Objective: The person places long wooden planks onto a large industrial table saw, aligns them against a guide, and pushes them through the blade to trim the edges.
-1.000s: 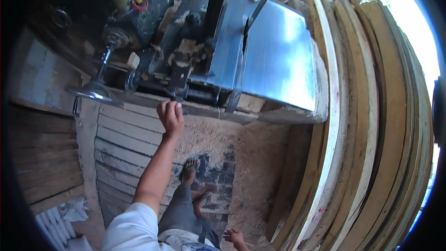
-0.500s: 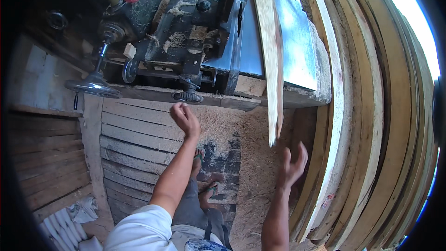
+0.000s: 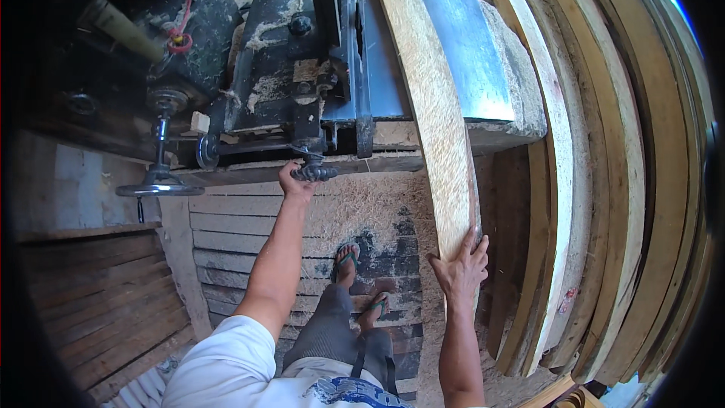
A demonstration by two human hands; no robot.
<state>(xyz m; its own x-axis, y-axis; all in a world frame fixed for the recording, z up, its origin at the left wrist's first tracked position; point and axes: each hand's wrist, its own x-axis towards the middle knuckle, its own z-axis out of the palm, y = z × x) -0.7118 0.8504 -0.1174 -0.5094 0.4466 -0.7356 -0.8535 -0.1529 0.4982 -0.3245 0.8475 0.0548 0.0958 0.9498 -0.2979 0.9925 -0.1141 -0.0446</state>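
Observation:
My left hand [image 3: 297, 181] is closed on a dark, ridged hand knob [image 3: 316, 172] at the front of the machine's fence assembly [image 3: 306, 117]. A long, pale, rough-sawn plank [image 3: 434, 98] lies over the right part of the shiny metal saw table [image 3: 483, 83], its near end sticking out past the front edge. My right hand [image 3: 462, 272] grips that near end, thumb on the left side and fingers spread over the right. The palm side of my right hand is hidden.
A chrome handwheel [image 3: 160, 190] stands left of the fence. Several long boards [image 3: 604, 143] stand stacked along the right. Sawdust [image 3: 370, 196] covers the slatted floor [image 3: 249, 223] around my sandalled feet. A dark upright post [image 3: 325, 0] rises beside the table slot.
My left hand has moved up onto the knob and closed on it. My right hand, empty before, has taken hold of the plank's near end. The plank now reaches further toward me.

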